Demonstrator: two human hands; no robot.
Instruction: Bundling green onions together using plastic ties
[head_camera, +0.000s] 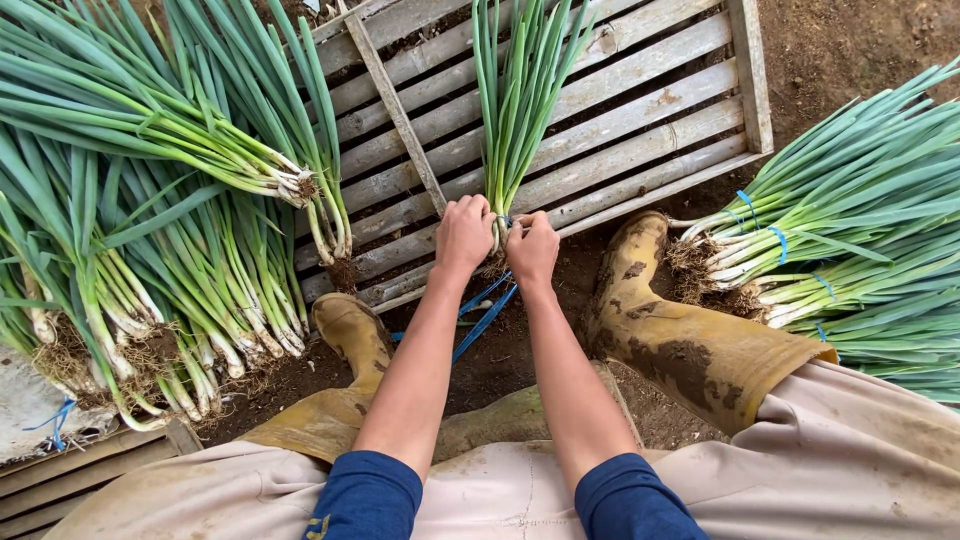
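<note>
Bunch of green onions (520, 100) tops cut off by upper edge; its roots hidden behind both hands. Fingers (478, 212) curl under, tips not visible. Blue strap (485, 318) upper end hidden between hands. Left pile (150, 200) and right pile (860, 220) run off frame edges. Wooden pallet (640, 110) top cropped.

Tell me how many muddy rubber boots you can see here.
2. The left boot stands beside the left hand; the right boot stands beside the right hand, near the tied onion bundles.
</note>
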